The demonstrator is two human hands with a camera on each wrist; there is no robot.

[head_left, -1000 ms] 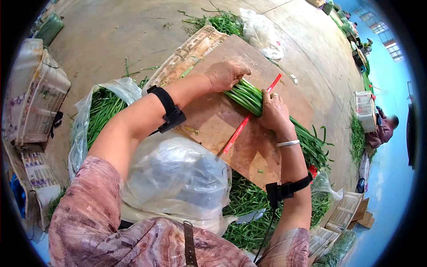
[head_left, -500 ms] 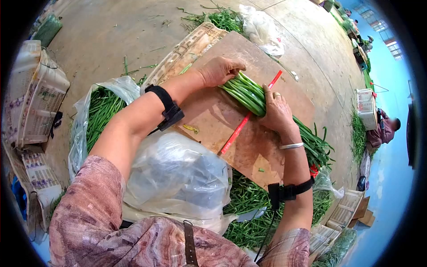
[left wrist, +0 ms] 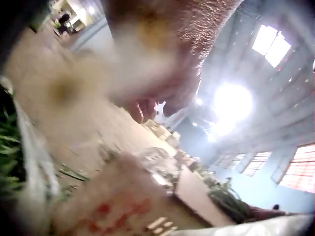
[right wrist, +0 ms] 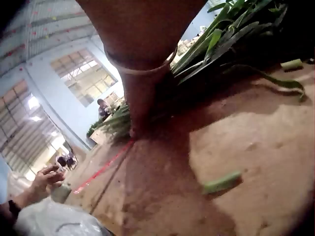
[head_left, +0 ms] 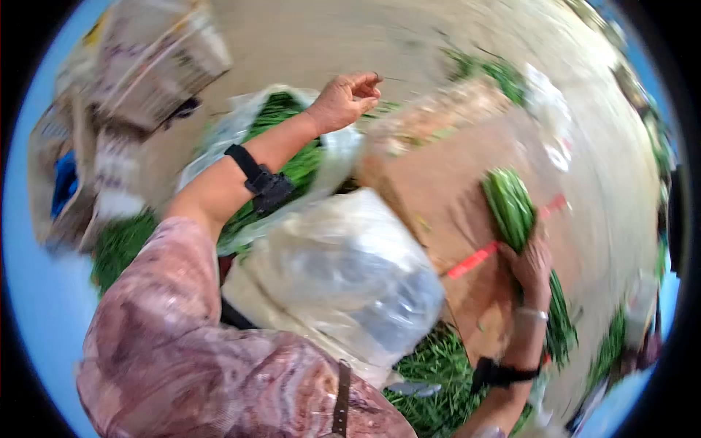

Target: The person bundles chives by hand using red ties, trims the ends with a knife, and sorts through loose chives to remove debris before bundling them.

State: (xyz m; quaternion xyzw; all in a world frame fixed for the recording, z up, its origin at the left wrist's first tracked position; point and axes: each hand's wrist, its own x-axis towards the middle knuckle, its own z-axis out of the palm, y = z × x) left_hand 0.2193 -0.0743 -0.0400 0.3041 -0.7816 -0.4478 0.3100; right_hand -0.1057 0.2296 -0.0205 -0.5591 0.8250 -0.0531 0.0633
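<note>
On a brown board [head_left: 453, 182] lies a bundle of long green leafy stalks [head_left: 509, 208], pale cut ends pointing away and leaves toward me. My right hand [head_left: 531, 266] grips it around the middle, and its palm hides part of the stalks. A red printed strip [head_left: 473, 260] crosses the board beneath the bundle. Away to the left, my left hand [head_left: 343, 102] hangs in the air above a plastic bag of greens [head_left: 281, 117], fingers loosely bent and thumb apart from them. The right wrist view also shows this left hand [right wrist: 47, 181], away from the bundle.
A clear plastic bag [head_left: 343, 270] fills the space before my body. More loose greens [head_left: 438, 372] lie below the board. Crates [head_left: 161, 66] stand at the far left. Behind the board, a white plastic bag [head_left: 548, 109] sits on the floor. A cut stalk piece [right wrist: 222, 183] lies on the board.
My left hand has left the bundle's cut end and swung left over the bag of greens. The right hand stays on the bundle. The head view has turned left, blurring the picture.
</note>
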